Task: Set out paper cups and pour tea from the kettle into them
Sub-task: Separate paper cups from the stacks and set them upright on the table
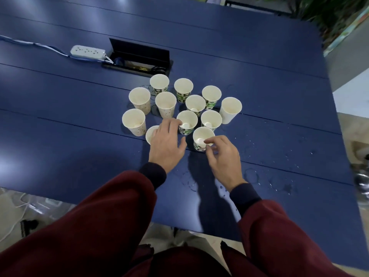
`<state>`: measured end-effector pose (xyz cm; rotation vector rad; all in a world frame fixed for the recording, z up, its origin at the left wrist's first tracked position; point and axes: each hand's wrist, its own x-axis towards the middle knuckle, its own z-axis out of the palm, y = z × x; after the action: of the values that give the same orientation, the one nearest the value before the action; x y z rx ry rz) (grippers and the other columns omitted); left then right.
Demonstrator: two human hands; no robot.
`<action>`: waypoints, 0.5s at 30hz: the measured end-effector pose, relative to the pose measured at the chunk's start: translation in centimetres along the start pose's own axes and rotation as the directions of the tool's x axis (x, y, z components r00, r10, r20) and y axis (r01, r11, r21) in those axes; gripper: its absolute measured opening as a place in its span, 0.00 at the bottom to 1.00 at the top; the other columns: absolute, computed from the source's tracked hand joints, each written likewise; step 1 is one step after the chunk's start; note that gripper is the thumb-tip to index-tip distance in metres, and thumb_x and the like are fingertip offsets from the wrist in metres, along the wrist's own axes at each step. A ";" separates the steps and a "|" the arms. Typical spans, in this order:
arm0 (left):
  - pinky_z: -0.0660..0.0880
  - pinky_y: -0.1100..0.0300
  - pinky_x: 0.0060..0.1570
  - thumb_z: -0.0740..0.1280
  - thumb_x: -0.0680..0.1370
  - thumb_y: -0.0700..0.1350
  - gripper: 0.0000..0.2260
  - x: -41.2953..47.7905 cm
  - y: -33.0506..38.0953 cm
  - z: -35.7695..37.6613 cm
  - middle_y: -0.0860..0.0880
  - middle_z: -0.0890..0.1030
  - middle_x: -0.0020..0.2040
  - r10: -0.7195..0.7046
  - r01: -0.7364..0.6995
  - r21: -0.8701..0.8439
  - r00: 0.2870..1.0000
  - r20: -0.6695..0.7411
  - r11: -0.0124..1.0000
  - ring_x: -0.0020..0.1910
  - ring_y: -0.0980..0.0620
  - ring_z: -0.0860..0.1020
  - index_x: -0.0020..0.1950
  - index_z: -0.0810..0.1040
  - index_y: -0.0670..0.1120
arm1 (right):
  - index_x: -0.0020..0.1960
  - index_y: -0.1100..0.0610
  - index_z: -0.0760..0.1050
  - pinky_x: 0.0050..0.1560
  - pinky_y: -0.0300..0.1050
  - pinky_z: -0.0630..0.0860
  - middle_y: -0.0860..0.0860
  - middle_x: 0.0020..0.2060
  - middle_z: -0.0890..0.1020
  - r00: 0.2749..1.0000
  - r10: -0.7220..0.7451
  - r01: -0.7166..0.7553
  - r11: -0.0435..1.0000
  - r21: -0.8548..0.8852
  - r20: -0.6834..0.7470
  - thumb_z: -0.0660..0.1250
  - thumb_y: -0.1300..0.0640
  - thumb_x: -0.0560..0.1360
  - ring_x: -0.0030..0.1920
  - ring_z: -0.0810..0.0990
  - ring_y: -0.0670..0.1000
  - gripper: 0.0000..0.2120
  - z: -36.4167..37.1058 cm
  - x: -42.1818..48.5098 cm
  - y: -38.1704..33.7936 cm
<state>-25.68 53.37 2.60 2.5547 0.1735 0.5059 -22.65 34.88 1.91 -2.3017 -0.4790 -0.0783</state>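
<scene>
Several upright paper cups (195, 104) stand clustered mid-table on the blue table (69, 120). My left hand (167, 144) lies over a near-left cup (150, 134), mostly hiding it, and its fingertips touch the rim of a green-patterned cup (187, 121). With thumb and fingers, my right hand (223, 156) pinches the near rim of the closest green-patterned cup (201, 137). Whether the cups hold liquid is hard to tell. No kettle is clearly in view.
A white power strip (87, 51) with its cable and an open black cable box (139, 56) sit behind the cups. Water drops and rings (259, 172) wet the table near and to the right. A blurred metallic object (362, 180) is at the right edge.
</scene>
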 end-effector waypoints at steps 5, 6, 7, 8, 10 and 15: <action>0.76 0.44 0.43 0.68 0.73 0.43 0.13 0.5 1.3 1.6 0.44 0.77 0.52 0.139 -0.124 -0.106 0.979 0.147 0.987 0.47 0.41 0.79 0.56 0.75 0.42 | 0.52 0.55 0.81 0.45 0.49 0.79 0.47 0.48 0.80 0.995 0.060 -0.064 0.997 -0.047 -0.084 0.68 0.60 0.78 0.44 0.80 0.48 0.05 -1.7 -0.5 0.4; 0.76 0.44 0.43 0.69 0.73 0.43 0.13 0.7 1.6 1.9 0.45 0.77 0.53 0.160 -0.143 -0.109 0.972 0.170 0.984 0.47 0.42 0.79 0.56 0.75 0.43 | 0.52 0.55 0.81 0.46 0.48 0.78 0.48 0.48 0.80 0.992 0.069 -0.076 0.995 -0.059 -0.107 0.68 0.60 0.78 0.46 0.81 0.49 0.05 -2.0 -0.5 0.6; 0.76 0.44 0.44 0.69 0.73 0.43 0.13 1.0 2.0 2.3 0.45 0.76 0.53 0.173 -0.154 -0.112 0.967 0.186 0.982 0.48 0.42 0.79 0.56 0.75 0.43 | 0.52 0.56 0.82 0.47 0.47 0.77 0.48 0.48 0.81 0.989 0.080 -0.089 0.994 -0.068 -0.125 0.67 0.61 0.78 0.47 0.81 0.50 0.05 -2.4 -0.7 0.9; 0.76 0.45 0.43 0.70 0.73 0.42 0.13 1.2 2.3 2.5 0.45 0.76 0.53 0.179 -0.158 -0.122 0.964 0.195 0.980 0.48 0.42 0.79 0.56 0.75 0.43 | 0.51 0.56 0.82 0.48 0.46 0.77 0.49 0.48 0.81 0.987 0.088 -0.098 0.993 -0.071 -0.136 0.67 0.61 0.78 0.48 0.81 0.51 0.06 -2.7 -0.8 1.1; 0.76 0.46 0.42 0.70 0.73 0.41 0.12 1.6 3.4 3.1 0.45 0.76 0.52 0.219 -0.187 -0.167 0.955 0.199 0.968 0.46 0.42 0.78 0.55 0.75 0.43 | 0.51 0.57 0.81 0.49 0.46 0.77 0.50 0.48 0.81 0.980 0.105 -0.119 0.990 -0.072 -0.168 0.67 0.61 0.77 0.49 0.81 0.52 0.06 -3.4 -1.4 1.8; 0.76 0.45 0.46 0.69 0.73 0.44 0.11 3.4 7.2 5.1 0.46 0.77 0.51 0.320 -0.273 -0.226 0.924 0.210 0.935 0.46 0.44 0.78 0.54 0.77 0.43 | 0.51 0.57 0.82 0.51 0.48 0.77 0.50 0.48 0.82 0.953 0.179 -0.202 0.977 -0.071 -0.245 0.67 0.62 0.76 0.49 0.81 0.52 0.07 -6.1 -2.4 4.0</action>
<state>-20.40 45.53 3.37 2.4328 -0.3437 0.2959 -22.92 27.25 3.00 -2.3810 -0.1316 -0.2833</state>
